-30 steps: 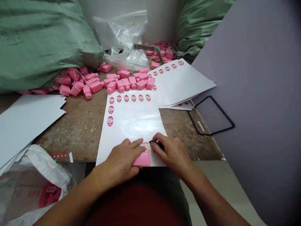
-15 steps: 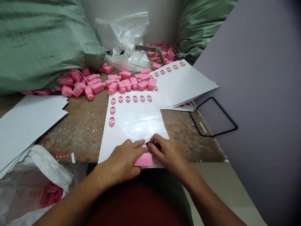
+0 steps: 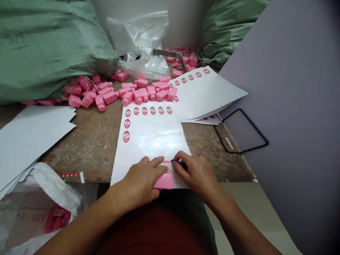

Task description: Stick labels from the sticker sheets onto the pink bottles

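Observation:
My left hand is closed round a small pink bottle and presses it down on the sticker sheet near the table's front edge. A pale label with a red edge shows on the bottle's face, partly under my fingertips. Just to the right, my right hand pinches a small black pointed tool, its tip a little clear of the bottle. Oval red-rimmed stickers run along the sheet's top and down its left side; the rest of its visible face is bare.
Pink bottles lie in a row behind the sheet, beside a green sack. More sticker sheets rest at right, near a black wire frame. White sheets lie at left above a plastic bag holding pink things.
My right hand has drawn slightly right, taking the black tool's tip off the bottle. The label on the bottle now shows more plainly. My left hand keeps its hold.

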The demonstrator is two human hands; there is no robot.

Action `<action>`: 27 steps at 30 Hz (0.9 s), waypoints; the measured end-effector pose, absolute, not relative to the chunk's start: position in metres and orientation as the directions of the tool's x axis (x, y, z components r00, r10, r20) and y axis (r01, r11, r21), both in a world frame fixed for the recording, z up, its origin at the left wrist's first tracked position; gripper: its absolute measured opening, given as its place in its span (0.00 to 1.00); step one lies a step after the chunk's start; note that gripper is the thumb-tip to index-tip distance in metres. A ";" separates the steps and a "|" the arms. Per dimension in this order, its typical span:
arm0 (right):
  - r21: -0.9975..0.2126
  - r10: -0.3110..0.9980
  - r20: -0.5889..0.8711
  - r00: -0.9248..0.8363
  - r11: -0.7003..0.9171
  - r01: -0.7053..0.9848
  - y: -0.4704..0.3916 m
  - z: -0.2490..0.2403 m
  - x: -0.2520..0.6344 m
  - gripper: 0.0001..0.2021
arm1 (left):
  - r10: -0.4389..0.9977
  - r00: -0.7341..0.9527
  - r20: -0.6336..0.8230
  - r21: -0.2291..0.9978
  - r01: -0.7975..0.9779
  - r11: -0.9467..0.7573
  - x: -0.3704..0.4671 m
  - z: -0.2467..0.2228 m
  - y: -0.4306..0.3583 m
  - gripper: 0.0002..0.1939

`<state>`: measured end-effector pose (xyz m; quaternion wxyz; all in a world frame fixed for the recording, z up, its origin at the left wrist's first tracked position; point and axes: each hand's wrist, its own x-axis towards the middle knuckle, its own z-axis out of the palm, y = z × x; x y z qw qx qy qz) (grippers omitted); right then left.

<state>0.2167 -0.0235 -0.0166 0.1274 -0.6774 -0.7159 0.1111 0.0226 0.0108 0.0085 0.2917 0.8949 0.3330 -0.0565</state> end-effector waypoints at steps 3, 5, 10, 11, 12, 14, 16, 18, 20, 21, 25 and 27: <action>-0.321 0.999 0.029 -0.044 0.051 0.946 -0.022 -0.017 0.214 0.09 | 0.555 0.774 -0.305 0.485 0.628 -0.608 0.023 0.009 0.012 0.35; -0.366 1.000 0.011 -0.028 0.030 0.930 -0.022 -0.017 0.214 0.09 | 0.553 0.773 -0.311 0.488 0.629 -0.605 0.023 0.010 0.012 0.35; -0.523 0.997 -0.081 -0.006 -0.037 0.852 -0.022 -0.018 0.220 0.09 | 0.553 0.774 -0.308 0.506 0.625 -0.594 0.021 0.010 0.011 0.35; -0.516 0.997 -0.074 -0.004 -0.035 0.856 -0.022 -0.019 0.221 0.09 | 0.551 0.775 -0.309 0.517 0.623 -0.586 0.020 0.010 0.011 0.35; -0.492 0.998 -0.056 -0.007 -0.021 0.870 -0.023 -0.019 0.221 0.09 | 0.550 0.777 -0.307 0.536 0.619 -0.574 0.019 0.010 0.012 0.34; -0.418 1.000 -0.009 -0.021 0.015 0.908 -0.023 -0.019 0.221 0.08 | 0.555 0.779 -0.293 0.614 0.598 -0.515 0.016 0.011 0.015 0.32; -0.348 0.999 0.011 -0.043 0.044 0.936 -0.024 -0.020 0.220 0.08 | 0.608 0.738 -0.294 0.751 0.572 -0.330 0.013 0.011 0.021 0.24; -0.298 0.998 0.009 -0.058 0.058 0.953 -0.023 -0.020 0.217 0.07 | 0.710 0.626 -0.324 0.880 0.474 -0.016 0.013 0.009 0.028 0.18; -0.273 0.998 0.015 -0.063 0.065 0.960 -0.021 -0.020 0.215 0.09 | 0.781 0.499 -0.375 0.925 0.260 0.278 0.014 0.005 0.034 0.20; -0.270 0.998 0.022 -0.057 0.061 0.961 -0.020 -0.021 0.214 0.11 | 0.799 0.453 -0.395 0.917 0.148 0.370 0.015 0.002 0.036 0.21; -0.422 1.000 -0.015 0.015 -0.020 0.906 -0.016 -0.023 0.217 0.14 | 0.819 0.378 -0.431 0.877 -0.040 0.479 0.020 -0.008 0.039 0.24; -0.637 0.994 -0.091 0.055 -0.100 0.765 -0.015 -0.021 0.222 0.15 | 0.828 0.363 -0.428 0.880 -0.041 0.473 0.020 -0.011 0.038 0.24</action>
